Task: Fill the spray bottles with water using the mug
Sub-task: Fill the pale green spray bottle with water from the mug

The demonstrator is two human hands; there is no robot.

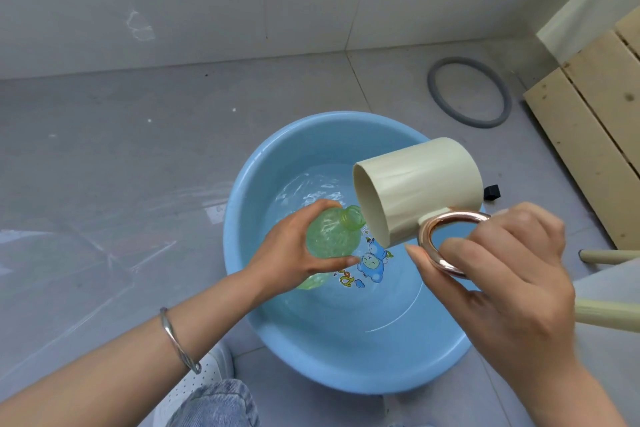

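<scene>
In the head view, the left hand (291, 248) had its grip clamped round the green spray bottle (329, 236), held tilted over the blue basin (346, 367) of water. The palm hid much of the bottle's body, and its base was a blur at the waterline. The right hand (502, 270) pinched the copper ring handle (450, 217) of the cream mug (419, 191), which was tipped with its rim at the bottle's mouth. Whether they touched, or whether water ran, could not be made out.

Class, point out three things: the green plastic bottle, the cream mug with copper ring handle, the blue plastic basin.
green plastic bottle (327, 236), head view, ribbed body.
cream mug with copper ring handle (426, 191), head view, outer wall.
blue plastic basin (346, 369), head view, near wall.
</scene>
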